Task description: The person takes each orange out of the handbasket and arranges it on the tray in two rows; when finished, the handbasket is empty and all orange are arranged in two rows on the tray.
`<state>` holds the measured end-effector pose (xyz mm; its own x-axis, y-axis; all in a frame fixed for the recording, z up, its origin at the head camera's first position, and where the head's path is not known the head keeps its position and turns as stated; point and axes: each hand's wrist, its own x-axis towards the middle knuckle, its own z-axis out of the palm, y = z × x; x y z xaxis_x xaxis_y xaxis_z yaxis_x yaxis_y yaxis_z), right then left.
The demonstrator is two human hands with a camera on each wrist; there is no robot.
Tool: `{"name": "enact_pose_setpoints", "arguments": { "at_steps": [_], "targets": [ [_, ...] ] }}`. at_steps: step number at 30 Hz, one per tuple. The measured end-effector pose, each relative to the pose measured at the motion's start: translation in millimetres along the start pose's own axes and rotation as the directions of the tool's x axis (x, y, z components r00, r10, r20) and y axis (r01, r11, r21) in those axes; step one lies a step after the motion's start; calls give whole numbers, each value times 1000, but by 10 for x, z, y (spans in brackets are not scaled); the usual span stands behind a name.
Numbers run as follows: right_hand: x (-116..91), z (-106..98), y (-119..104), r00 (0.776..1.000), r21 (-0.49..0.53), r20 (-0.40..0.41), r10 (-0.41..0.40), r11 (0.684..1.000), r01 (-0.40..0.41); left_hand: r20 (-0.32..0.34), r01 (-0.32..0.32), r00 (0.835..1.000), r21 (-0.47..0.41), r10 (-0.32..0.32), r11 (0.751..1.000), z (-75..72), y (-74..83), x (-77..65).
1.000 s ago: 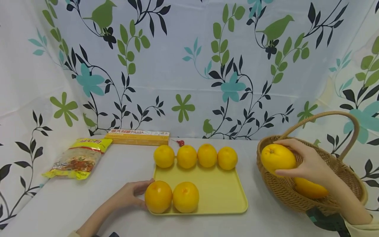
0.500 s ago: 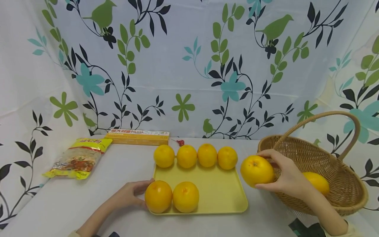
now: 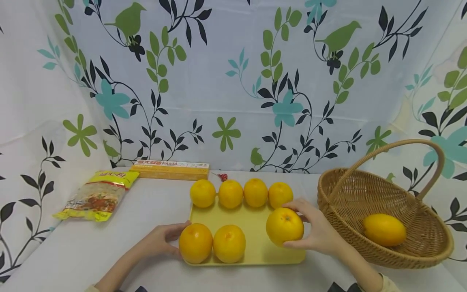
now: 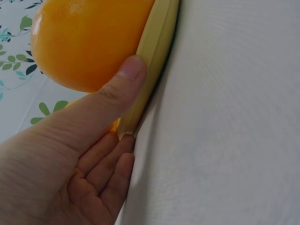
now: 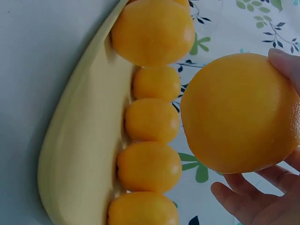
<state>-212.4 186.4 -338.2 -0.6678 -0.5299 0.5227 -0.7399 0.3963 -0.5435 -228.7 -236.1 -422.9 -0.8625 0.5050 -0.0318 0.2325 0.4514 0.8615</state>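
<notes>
My right hand holds an orange between thumb and fingers, above the right part of a yellow tray. In the right wrist view the held orange hangs apart from the tray. Several oranges line the tray's far edge. Two larger oranges, one at the near left corner and one beside it, sit along the near side. My left hand grips the tray's left end, with the thumb on its rim and the fingertips at the edge.
A wicker basket with a tall handle stands on the right, tilted toward me, with one oval yellow-orange fruit inside. At the back left lie a pasta box and a yellow food packet. Patterned cloth hangs behind the table.
My right hand has carried the orange out of the basket and leftward over the tray. The left hand has stayed at the tray's left end.
</notes>
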Motion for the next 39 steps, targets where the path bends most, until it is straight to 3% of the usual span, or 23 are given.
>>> {"name": "enact_pose_setpoints", "arguments": {
  "at_steps": [9,23,33,39],
  "targets": [
    [-52,265,129,989,32,88,122,992,-125,-6,-16,1000,-11,16,1000,-4,12,1],
    [-78,450,208,973,116,150,175,974,-193,-11,10,1000,-10,-10,1000,8,18,2],
    [-92,494,246,971,74,141,195,976,-207,0,-3,1000,-31,3,1000,-7,34,7],
    [-88,534,272,961,121,167,220,963,-241,-8,7,1000,-19,-7,1000,-7,31,4]
  ]
}}
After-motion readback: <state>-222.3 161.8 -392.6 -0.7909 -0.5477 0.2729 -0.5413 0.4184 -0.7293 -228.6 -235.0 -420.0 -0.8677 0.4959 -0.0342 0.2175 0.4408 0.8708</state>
